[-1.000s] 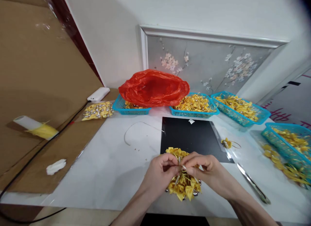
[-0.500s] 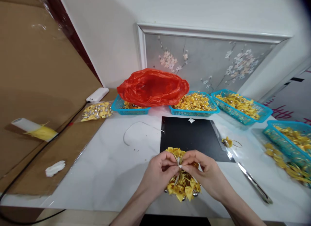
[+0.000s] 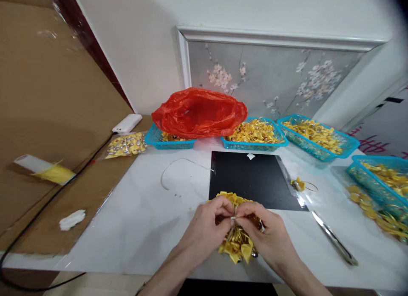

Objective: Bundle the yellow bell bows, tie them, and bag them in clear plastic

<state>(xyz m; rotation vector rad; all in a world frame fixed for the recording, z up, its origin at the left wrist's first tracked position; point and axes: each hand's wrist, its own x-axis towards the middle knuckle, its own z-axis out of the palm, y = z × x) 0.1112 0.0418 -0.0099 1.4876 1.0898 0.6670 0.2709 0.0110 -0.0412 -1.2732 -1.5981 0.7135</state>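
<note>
"Where is the yellow bundle (image 3: pixel 244 250) placed, and how is it held?"

"It is set near the front edge of the white table (image 3: pixel 143 202), beneath both hands. A pale strip (image 3: pixel 233 218) at its middle is pinched between the thumb and fingers of the left hand (image 3: pixel 202 228), and likewise by the right hand (image 3: pixel 270 228); the exact finger contact is partly hidden."

"Why from both sides?"

"Presumably so that the strip can be drawn snug while the gathered golden stems are kept centred. The metal tool (image 3: pixel 334 238) is perhaps laid on the right so that it can be reached easily."

"What is held in the containers?"

"Yellow pieces with silvery beads are heaped in the middle blue basket (image 3: pixel 255 147) and the angled basket (image 3: pixel 307 148) beside it. More yellow pieces are held in the far-right basket (image 3: pixel 379 159). The left basket (image 3: pixel 170 145) is partly covered by a red bag (image 3: pixel 200 113), whose contents cannot be made out. Similar beaded pieces are packed in a clear bag (image 3: pixel 126 145)."
</note>
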